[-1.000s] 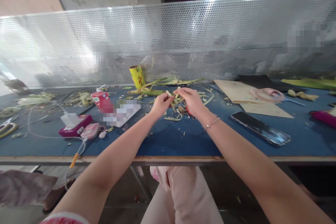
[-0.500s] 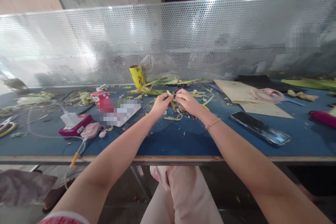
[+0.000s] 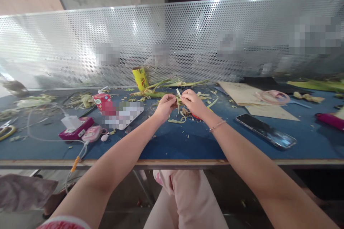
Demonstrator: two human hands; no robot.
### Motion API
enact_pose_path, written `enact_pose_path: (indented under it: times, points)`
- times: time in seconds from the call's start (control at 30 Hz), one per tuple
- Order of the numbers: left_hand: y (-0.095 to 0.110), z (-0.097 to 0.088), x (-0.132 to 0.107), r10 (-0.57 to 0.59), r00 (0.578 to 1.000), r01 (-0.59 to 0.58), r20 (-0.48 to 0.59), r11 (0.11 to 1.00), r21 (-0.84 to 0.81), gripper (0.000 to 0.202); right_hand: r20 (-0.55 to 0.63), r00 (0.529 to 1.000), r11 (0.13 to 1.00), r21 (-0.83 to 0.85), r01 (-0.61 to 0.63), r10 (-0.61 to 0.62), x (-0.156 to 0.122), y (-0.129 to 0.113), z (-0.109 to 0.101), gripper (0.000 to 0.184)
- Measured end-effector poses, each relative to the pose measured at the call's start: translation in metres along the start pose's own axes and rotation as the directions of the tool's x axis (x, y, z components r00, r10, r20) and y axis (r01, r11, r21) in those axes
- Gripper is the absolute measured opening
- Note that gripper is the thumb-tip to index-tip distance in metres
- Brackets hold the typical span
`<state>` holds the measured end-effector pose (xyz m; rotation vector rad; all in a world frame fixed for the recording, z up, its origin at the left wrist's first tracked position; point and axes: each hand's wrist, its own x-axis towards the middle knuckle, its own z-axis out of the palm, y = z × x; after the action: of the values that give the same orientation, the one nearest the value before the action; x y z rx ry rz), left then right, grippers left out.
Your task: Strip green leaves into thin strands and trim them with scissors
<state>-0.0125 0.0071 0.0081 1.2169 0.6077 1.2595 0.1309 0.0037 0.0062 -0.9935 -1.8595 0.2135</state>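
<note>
My left hand point(image 3: 166, 107) and my right hand point(image 3: 194, 102) meet over the middle of the blue table, fingers closed in a pinch. Between them they grip a pale strip of plant leaf that looks like corn husk point(image 3: 178, 93). Its whitish end sticks up by my right fingertips, and a narrow part hangs below. A curled green strip point(image 3: 177, 121) lies on the table just under my hands. Something red point(image 3: 196, 116) shows partly beneath my right hand; the rest is covered. Behind my hands lie long green stalks and leaves point(image 3: 150, 93).
A yellow can point(image 3: 140, 78) stands by the perforated metal screen point(image 3: 182, 35). On the left are a red drink carton point(image 3: 103, 103), a white charger point(image 3: 71, 121), cables and scissors point(image 3: 7, 131). A phone point(image 3: 266, 131) and brown paper sheets point(image 3: 242, 96) lie on the right.
My left fingers have drawn slightly away from the right ones and turned. The pale strip end now stands up by my right hand. More red shows beneath my right hand.
</note>
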Motion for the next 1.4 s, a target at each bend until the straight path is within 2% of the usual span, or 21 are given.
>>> enact_pose_path:
  times: [0.23,0.57,0.9,1.03,1.2,1.3,1.4]
  points:
    - [-0.001,0.001,0.0,0.035,0.999,-0.035,0.012,0.999,0.019,0.017,-0.034,0.999,0.999,0.036,0.01,-0.009,0.0,-0.001,0.002,0.029]
    - [-0.003,0.001,-0.001,0.064,0.995,-0.064,0.081,0.998,-0.009,0.013,-0.052,0.999,1.0,0.013,0.009,-0.008,0.001,-0.003,0.001,0.025]
    - [-0.004,0.0,0.001,0.078,0.996,-0.079,0.038,0.996,0.028,0.009,0.009,1.0,0.999,0.03,0.014,-0.014,0.0,-0.001,0.003,0.026]
    - [-0.008,-0.003,0.004,0.121,0.992,-0.123,0.019,0.979,0.161,0.009,0.0,1.0,0.999,0.026,0.02,-0.02,0.001,0.001,0.005,0.025]
    - [-0.012,-0.005,0.006,0.253,0.967,-0.211,-0.038,0.872,0.441,0.01,-0.031,0.999,0.999,0.025,0.021,-0.021,0.0,-0.001,0.009,0.027]
    - [-0.015,-0.005,0.009,0.273,0.958,-0.208,-0.082,0.866,0.454,0.011,-0.051,0.999,0.999,0.054,-0.005,0.008,-0.002,-0.004,0.009,0.021]
    - [-0.017,-0.006,0.01,0.268,0.959,-0.201,-0.094,0.874,0.443,0.012,-0.075,0.988,0.973,0.199,-0.115,0.132,-0.003,-0.003,0.012,0.021]
